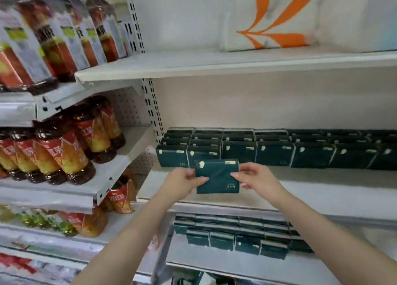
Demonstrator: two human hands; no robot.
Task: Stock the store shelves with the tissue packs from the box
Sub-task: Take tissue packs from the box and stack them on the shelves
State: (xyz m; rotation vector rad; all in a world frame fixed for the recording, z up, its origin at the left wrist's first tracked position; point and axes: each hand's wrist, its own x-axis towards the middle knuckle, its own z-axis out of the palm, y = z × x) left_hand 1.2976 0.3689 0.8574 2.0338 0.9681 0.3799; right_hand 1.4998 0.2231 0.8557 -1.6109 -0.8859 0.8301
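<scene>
The bare shelf (322, 188) front lies open; rows of tissue packs (275, 153) block its rear.

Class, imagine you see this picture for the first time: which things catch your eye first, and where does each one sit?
The eye lands first on the dark green tissue pack at the centre, pinched at its sides by the left hand and the right hand in front of the middle shelf. Behind it stand rows of matching packs, and at the left, tilted bottles with red and orange labels.
</scene>
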